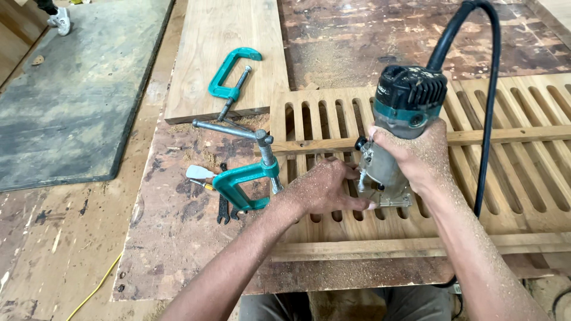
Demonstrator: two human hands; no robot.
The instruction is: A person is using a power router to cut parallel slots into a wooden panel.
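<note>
Right hand [416,157] wraps tight around the teal trim router [399,131] at frame centre, base flat on the slotted wooden panel [517,172]; left hand [324,189], fingers spread, steadies that base, while a teal clamp [250,175] pins the panel to the worktop [178,238]

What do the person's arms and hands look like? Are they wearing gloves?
No gloves and no sleeves. The left hand and right hand are bare, and both forearms are dusted all over with fine sawdust. No watch or rings show.

The right hand [416,157] grips a trim router [399,128] on a slotted wooden panel [523,172]; the left hand [324,190] steadies its base.
</note>
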